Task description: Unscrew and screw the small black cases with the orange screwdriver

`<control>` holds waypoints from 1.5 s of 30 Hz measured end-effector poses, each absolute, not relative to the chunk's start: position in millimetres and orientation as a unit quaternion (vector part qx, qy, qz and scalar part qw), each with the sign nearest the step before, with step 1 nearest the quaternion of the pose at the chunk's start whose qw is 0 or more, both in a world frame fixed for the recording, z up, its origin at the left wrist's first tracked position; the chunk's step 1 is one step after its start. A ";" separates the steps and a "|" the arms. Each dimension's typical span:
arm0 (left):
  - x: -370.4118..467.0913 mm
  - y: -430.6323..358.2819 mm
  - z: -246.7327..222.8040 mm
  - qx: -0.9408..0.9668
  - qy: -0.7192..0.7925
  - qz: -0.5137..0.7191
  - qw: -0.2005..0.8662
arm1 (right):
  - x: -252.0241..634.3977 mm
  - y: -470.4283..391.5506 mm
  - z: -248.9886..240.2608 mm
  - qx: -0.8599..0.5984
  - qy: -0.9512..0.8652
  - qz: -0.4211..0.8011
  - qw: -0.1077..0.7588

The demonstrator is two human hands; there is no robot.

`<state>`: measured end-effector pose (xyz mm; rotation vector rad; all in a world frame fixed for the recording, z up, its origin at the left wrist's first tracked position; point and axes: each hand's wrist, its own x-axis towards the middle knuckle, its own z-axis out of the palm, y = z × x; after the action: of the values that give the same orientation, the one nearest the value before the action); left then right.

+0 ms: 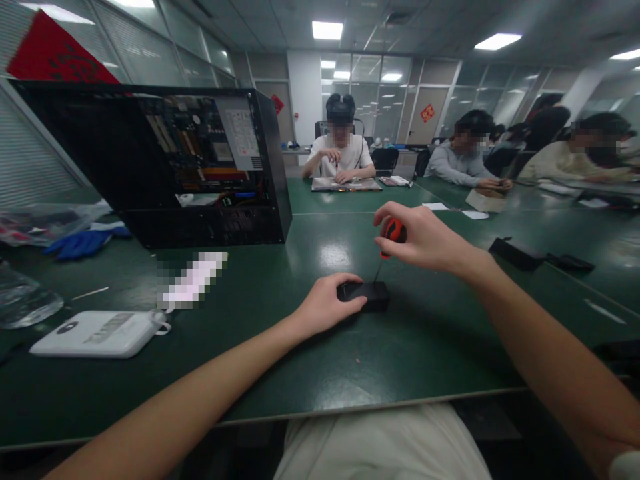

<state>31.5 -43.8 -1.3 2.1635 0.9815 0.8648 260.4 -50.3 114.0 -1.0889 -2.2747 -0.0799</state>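
A small black rectangular box point(376, 295) lies on the green table. My left hand point(333, 300) grips its left end, thumb on the near side and fingers on the far side. Above the box my right hand point(417, 237) is closed around the red and black handle of a screwdriver point(397, 231). The screwdriver stands slightly tilted, and its thin shaft runs down to the top of the box near the right end. I cannot make out a screw at the tip.
An open black computer case point(210, 230) stands at the back left. Nearer lie a blue glove point(83, 244), a white power bank point(95, 333) and a clear plastic container point(25, 297). Black items point(517, 255) lie to the right. Across the table a person point(345, 157) works; others sit at right.
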 end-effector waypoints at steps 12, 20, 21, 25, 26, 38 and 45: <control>31.4 -45.5 -6.0 0.842 0.336 0.345 0.243 | 244.9 -70.0 99.6 -0.385 -0.820 -0.008 0.423; 32.6 -46.8 -9.8 0.850 0.340 0.326 0.234 | 243.5 -67.3 97.3 -0.379 -0.831 0.002 0.408; 32.7 -46.5 -10.1 0.848 0.342 0.327 0.237 | 243.0 -67.5 97.6 -0.376 -0.832 0.001 0.409; 32.6 -45.4 -10.9 0.842 0.347 0.332 0.246 | 241.3 -67.9 97.2 -0.373 -0.837 0.004 0.401; 32.7 -45.2 -11.0 0.841 0.348 0.333 0.247 | 241.1 -67.7 96.9 -0.373 -0.838 0.005 0.399; 8.1 -29.9 11.4 0.889 0.317 0.278 0.180 | 233.5 -79.9 128.6 -0.403 -0.886 -0.126 0.191; 2.7 -30.3 19.2 0.904 0.292 0.246 0.192 | 232.2 -90.8 159.9 -0.313 -0.945 0.023 0.092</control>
<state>2.7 -30.3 19.2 2.5376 0.8202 0.6917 232.2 -90.8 159.9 -0.9306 -2.8053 0.0669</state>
